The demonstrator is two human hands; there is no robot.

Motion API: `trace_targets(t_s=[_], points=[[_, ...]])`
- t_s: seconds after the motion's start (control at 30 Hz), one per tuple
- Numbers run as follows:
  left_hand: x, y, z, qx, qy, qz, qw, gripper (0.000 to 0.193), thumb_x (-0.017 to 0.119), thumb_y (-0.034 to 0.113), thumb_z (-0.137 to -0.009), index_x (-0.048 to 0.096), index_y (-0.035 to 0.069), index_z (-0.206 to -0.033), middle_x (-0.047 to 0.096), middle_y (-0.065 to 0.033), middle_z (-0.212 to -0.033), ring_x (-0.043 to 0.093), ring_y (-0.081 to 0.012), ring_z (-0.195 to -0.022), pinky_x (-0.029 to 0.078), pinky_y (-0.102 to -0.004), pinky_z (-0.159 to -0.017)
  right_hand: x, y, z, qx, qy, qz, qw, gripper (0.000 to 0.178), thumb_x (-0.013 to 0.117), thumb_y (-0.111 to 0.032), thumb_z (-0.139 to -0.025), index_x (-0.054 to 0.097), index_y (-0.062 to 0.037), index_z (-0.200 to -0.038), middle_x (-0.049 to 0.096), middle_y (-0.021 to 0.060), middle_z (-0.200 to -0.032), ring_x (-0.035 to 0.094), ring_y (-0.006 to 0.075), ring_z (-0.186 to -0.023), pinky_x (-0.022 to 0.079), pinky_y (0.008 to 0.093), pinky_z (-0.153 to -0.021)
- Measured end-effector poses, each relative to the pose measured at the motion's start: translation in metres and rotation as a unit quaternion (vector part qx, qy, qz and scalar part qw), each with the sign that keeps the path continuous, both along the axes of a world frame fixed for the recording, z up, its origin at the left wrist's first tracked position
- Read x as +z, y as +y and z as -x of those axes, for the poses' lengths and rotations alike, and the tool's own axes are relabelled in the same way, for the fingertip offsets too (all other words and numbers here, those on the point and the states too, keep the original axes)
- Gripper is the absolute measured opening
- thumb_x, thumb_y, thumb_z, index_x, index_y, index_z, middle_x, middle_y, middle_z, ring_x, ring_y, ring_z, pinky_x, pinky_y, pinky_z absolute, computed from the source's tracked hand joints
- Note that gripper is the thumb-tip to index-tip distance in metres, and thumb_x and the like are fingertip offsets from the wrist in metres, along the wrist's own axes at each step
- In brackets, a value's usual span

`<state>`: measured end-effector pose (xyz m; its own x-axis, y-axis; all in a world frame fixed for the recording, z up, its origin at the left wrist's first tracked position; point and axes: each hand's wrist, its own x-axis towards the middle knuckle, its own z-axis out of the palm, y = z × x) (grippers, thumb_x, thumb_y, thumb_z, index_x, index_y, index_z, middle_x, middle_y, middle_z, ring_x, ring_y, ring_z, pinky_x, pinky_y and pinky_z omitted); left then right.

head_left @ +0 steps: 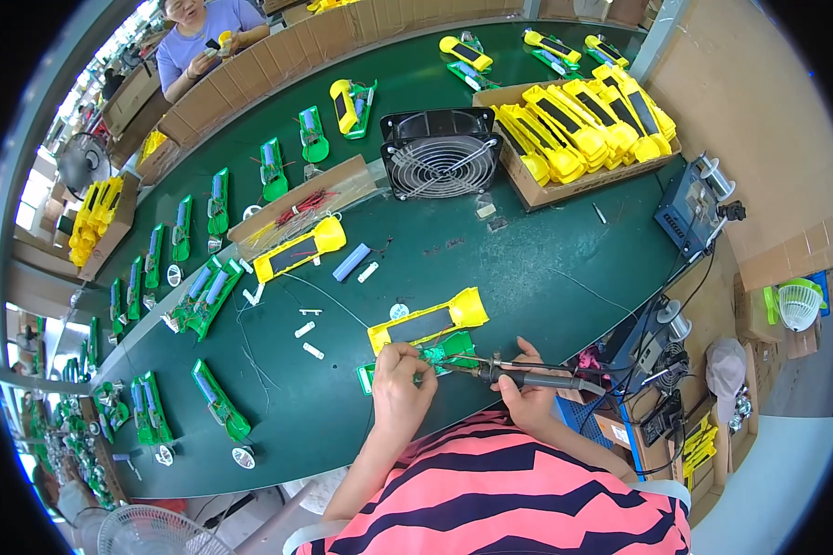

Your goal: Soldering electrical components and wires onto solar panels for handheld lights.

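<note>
Near the table's front edge, my right hand (528,396) grips a soldering iron (548,380), its tip pointing left. The tip is over a green plastic housing (458,348). My left hand (404,387) is closed in a pinch at the housing's left part, on something too small to name, and its fingers cover much of that end. Just beyond the housing lies a yellow shell (470,308) with a black panel (421,326), close to my left fingers. A thin wire runs from farther left toward this shell.
A black fan (440,155) stands beside a cardboard box of yellow shells (588,120). Green housings (217,202) line the left side. A blue battery cell (351,263) and small white pieces lie mid-table. Soldering stations (690,205) with cables flank the right. Another person (208,42) sits beyond the cardboard partition.
</note>
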<state>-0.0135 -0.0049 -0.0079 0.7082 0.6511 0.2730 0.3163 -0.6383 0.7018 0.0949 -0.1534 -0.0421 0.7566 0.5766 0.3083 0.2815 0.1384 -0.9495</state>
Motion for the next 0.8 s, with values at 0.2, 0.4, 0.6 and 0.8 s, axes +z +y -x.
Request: trace_targets(t_s=[0.2,0.4,0.6,0.8], points=[[0.0,0.002,-0.002,-0.009,0.004,0.001,1.0,0.013,0.063,-0.005,-0.056,0.054,0.0,-0.063,0.051,-0.0113,-0.085,0.053,-0.0269,-0.077,0.045,-0.0344,-0.066,0.001,-0.002,-0.002,0.02,-0.02,0.004,1.0,0.016,0.058,-0.005,-0.077,0.053,-0.0039,-0.092,0.06,0.0022,-0.06,0.055,0.0098,-0.065,0.022,0.0461,-0.102],[0.002,0.004,-0.003,-0.021,0.015,0.008,1.0,0.013,0.063,-0.005,-0.057,0.053,0.0,-0.063,0.051,-0.0118,-0.085,0.053,-0.0273,-0.077,0.045,-0.0348,-0.066,0.012,-0.002,-0.006,0.014,-0.006,-0.008,1.0,0.016,0.061,-0.006,-0.074,0.058,-0.0036,-0.09,0.061,0.0035,-0.062,0.056,0.0106,-0.061,0.024,0.0437,-0.1],[0.001,0.005,-0.003,-0.017,0.021,0.027,0.999,0.012,0.063,-0.005,-0.057,0.053,0.0,-0.063,0.051,-0.0123,-0.085,0.053,-0.0277,-0.077,0.045,-0.0348,-0.066,0.019,-0.002,-0.015,-0.016,-0.069,-0.031,0.997,0.018,0.061,-0.005,-0.074,0.057,-0.0042,-0.091,0.06,0.0028,-0.063,0.055,0.0107,-0.062,0.024,0.0457,-0.1],[0.001,0.006,-0.004,-0.014,0.031,0.054,0.998,0.018,0.062,-0.005,-0.057,0.053,0.001,-0.071,0.051,-0.013,-0.085,0.053,-0.0289,-0.079,0.044,-0.0354,-0.067,0.018,-0.006,-0.014,-0.013,-0.084,-0.015,0.996,0.018,0.061,-0.005,-0.074,0.057,-0.0043,-0.091,0.06,0.0018,-0.062,0.054,0.0106,-0.061,0.024,0.0464,-0.1]])
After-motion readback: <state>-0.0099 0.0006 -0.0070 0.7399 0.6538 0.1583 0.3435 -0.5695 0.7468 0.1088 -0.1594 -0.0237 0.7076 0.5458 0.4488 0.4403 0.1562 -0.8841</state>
